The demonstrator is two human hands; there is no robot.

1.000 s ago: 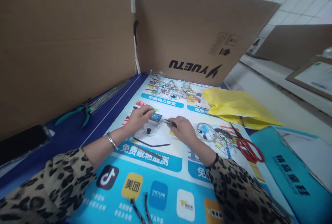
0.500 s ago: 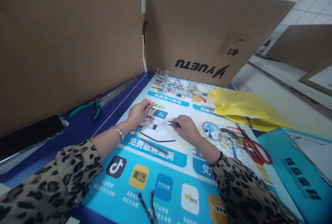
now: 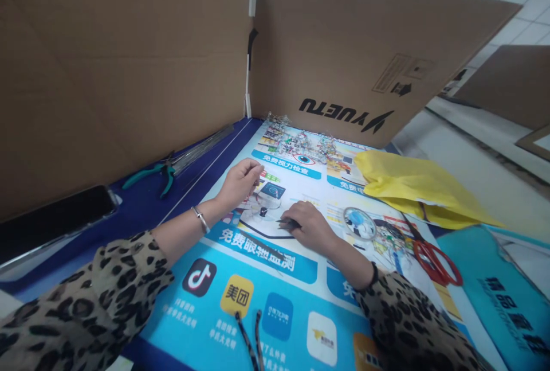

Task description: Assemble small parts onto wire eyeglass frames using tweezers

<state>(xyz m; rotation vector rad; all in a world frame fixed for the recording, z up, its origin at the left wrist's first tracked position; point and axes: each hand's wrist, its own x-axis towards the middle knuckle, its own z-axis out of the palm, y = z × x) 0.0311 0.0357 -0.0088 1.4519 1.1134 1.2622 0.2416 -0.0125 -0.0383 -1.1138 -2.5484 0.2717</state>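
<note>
A slim dark tool (image 3: 289,223) sits low over the printed sheet (image 3: 309,187), gripped in the right hand (image 3: 311,227), whose fingers are wrapped around it; its tips are too small to tell whether they meet. Just beyond it and to its left, the left hand (image 3: 240,184) hovers over the sheet, thumb and forefinger close together, but I cannot tell whether they touch or pinch something fine. Near the right wrist stand a round clear dish (image 3: 360,223) with blue and white in it and, beside that, a tangle of thin wire pieces (image 3: 395,236) with coloured bits. At the sheet's far end lie clusters of wiry pieces (image 3: 301,144), also flecked with colour; they look like items already worked, too tangled to count. To the left, a bundle of straight wires (image 3: 206,144) lies next to teal-handled pliers (image 3: 148,175) and seems unworked, so I judge the work partway through, though how much is left cannot be read. Farther out are red-handled scissors (image 3: 438,262), a yellow bag (image 3: 412,187) and a teal packet (image 3: 494,296) on the right, a phone (image 3: 55,222) on the left, and 2 cardboard panels (image 3: 129,44) behind.
</note>
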